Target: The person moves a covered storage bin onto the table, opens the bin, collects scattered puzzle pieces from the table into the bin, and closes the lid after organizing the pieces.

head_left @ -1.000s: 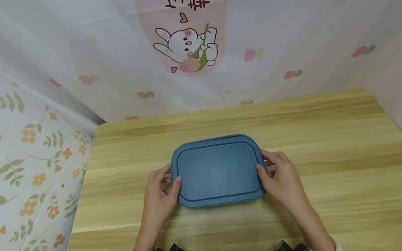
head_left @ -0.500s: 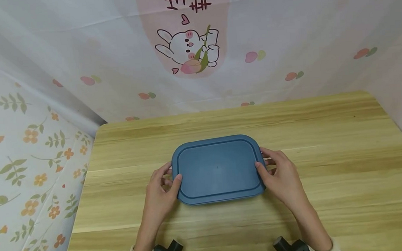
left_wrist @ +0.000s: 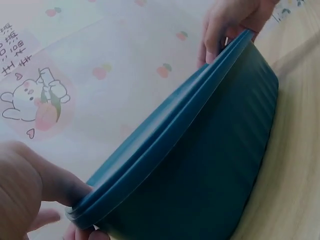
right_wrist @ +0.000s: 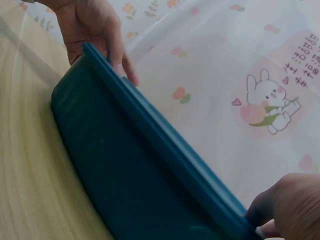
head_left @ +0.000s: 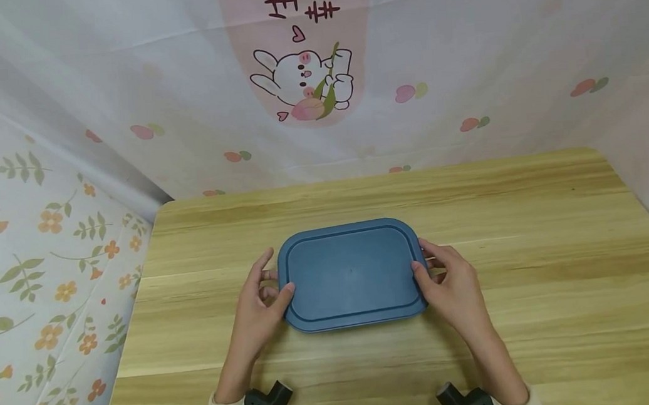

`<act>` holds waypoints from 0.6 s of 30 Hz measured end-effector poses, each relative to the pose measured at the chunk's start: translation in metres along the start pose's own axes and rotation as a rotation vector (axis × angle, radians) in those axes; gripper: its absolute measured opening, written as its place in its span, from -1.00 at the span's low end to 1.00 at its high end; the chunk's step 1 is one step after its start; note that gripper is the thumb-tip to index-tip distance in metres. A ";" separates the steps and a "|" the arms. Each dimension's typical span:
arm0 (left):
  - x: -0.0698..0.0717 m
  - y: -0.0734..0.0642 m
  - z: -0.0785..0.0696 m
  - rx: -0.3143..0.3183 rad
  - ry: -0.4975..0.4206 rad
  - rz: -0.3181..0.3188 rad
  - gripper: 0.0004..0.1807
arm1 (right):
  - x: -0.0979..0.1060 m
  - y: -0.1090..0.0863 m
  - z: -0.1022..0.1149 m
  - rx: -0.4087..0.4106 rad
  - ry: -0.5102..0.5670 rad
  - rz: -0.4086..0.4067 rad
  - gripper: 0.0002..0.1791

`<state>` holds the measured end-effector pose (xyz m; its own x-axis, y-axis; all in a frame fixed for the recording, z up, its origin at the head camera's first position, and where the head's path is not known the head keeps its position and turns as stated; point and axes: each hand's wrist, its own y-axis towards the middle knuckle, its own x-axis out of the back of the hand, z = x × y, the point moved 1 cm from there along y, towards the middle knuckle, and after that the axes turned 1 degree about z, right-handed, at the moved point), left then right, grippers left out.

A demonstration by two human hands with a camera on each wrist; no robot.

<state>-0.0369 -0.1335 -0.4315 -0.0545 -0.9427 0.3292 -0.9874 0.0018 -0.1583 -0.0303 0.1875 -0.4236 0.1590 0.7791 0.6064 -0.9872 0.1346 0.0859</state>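
Observation:
A blue rectangular plastic container [left_wrist: 190, 175] sits on the table, with a matching blue lid [head_left: 352, 273] over its top. My left hand [head_left: 258, 304] is at the lid's left end: the thumb lies on the top rim, fingertips show under the rim in the left wrist view, and the index finger points away, off the edge. At the opposite end, my right hand [head_left: 451, 281] holds the rim with its thumb on top and fingers against the side. Whatever the container holds is hidden by the lid.
The container stands around the middle of a light wood-grain table [head_left: 532, 263]. Behind the table hangs a white curtain [head_left: 181, 99] printed with a rabbit and fruit. A flowered cloth [head_left: 53, 278] hangs along the left side.
A dark gap along the lid's back edge a second ago no longer shows. My left index finger has straightened away from the edge. My right hand keeps its hold.

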 end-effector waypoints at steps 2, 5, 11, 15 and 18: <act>-0.001 0.001 0.000 0.011 -0.047 0.020 -0.25 | -0.001 -0.001 -0.001 0.003 -0.005 -0.020 -0.53; -0.002 0.003 0.000 0.028 -0.084 0.033 -0.28 | -0.002 -0.001 -0.003 0.007 -0.012 -0.049 -0.54; -0.004 0.004 -0.004 0.047 -0.072 -0.001 -0.32 | -0.006 -0.001 -0.001 0.042 -0.043 -0.117 -0.57; -0.005 0.002 -0.006 -0.026 0.071 -0.035 -0.33 | -0.008 -0.002 0.002 0.051 -0.104 -0.125 -0.57; -0.008 -0.002 -0.011 -0.171 0.284 -0.062 -0.31 | -0.007 -0.001 0.007 0.063 -0.175 -0.134 -0.49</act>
<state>-0.0364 -0.1224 -0.4237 -0.0090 -0.8121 0.5835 -0.9994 0.0262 0.0211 -0.0302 0.1772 -0.4223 0.2889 0.6383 0.7135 -0.9573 0.1869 0.2205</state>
